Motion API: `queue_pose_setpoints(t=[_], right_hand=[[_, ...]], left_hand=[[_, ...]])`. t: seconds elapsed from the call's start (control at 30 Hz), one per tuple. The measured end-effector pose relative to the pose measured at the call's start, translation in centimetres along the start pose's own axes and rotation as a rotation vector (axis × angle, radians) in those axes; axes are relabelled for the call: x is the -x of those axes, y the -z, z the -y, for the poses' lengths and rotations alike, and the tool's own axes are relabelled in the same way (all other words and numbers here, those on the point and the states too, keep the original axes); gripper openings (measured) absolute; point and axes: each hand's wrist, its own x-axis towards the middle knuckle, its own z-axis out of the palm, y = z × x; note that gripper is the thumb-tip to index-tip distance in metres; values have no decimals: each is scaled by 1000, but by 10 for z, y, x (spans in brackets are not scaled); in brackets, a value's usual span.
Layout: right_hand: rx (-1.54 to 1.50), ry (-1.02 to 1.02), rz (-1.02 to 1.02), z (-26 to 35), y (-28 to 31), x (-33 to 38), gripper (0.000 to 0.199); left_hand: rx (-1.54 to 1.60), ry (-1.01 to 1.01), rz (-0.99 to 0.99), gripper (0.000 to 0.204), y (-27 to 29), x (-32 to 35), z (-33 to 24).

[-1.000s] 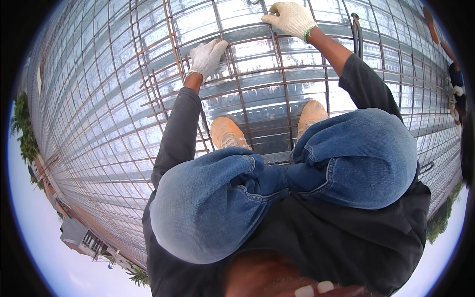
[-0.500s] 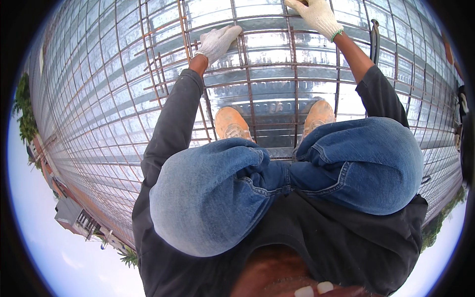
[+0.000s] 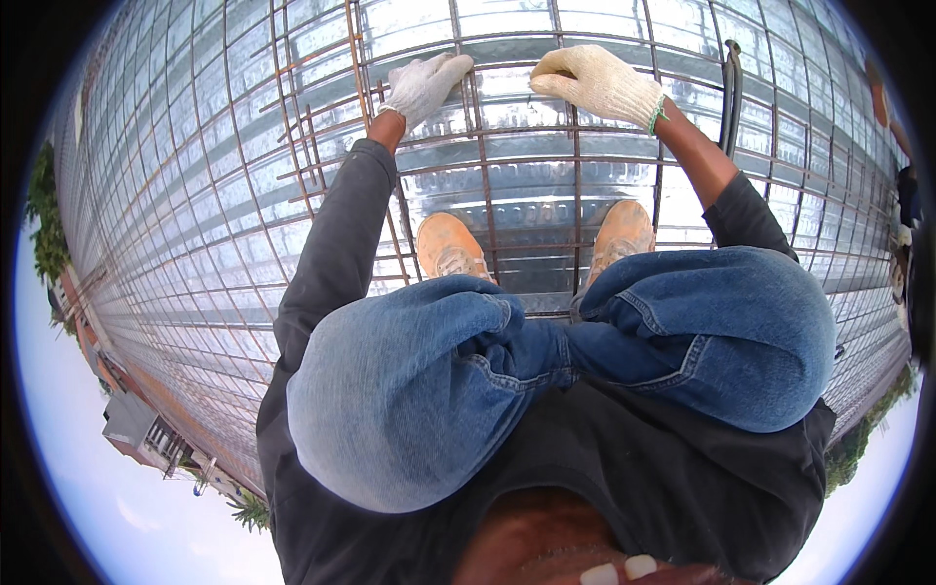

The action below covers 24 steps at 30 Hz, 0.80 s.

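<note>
A grid of thin brown reinforcing bars [image 3: 577, 185] lies over shiny ribbed metal decking [image 3: 531, 216]. My left hand [image 3: 421, 90], in a whitish knitted glove, rests at the mesh with its fingers drawn together beside a bar crossing. What lies under those fingers is hidden. My right hand [image 3: 606, 84], in a cream glove with a green cuff edge, is held over the bars to the right of it. Its thumb and fingertips come together in a pinch; a thin dark bit shows at the tips, too small to name.
Right of my right hand lies a long dark tool-like object [image 3: 730, 97] on the mesh. My tan shoes [image 3: 450, 246] stand among the bars, below my bent knees in jeans. At the far right edge, part of another person [image 3: 877, 96] shows. Buildings [image 3: 136, 424] and trees [image 3: 47, 210] border the left.
My right hand has come back toward me and to the left, nearer my left hand. The left hand stays at nearly the same bars.
</note>
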Motion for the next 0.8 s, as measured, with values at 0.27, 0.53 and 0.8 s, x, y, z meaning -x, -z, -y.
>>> queue_pose_setpoints(t=[0.27, 0.53, 0.8], right_hand=[[-188, -15, -260, -25, 18, -10, 37], [-489, -215, -344, -40, 34, -22, 33], [-587, 46, -288, -41, 27, -65, 23]], left_hand=[[63, 33, 52, 69, 7, 4, -8], [13, 44, 47, 75, 4, 4, -6], [-179, 6, 45, 83, 5, 9, -15]])
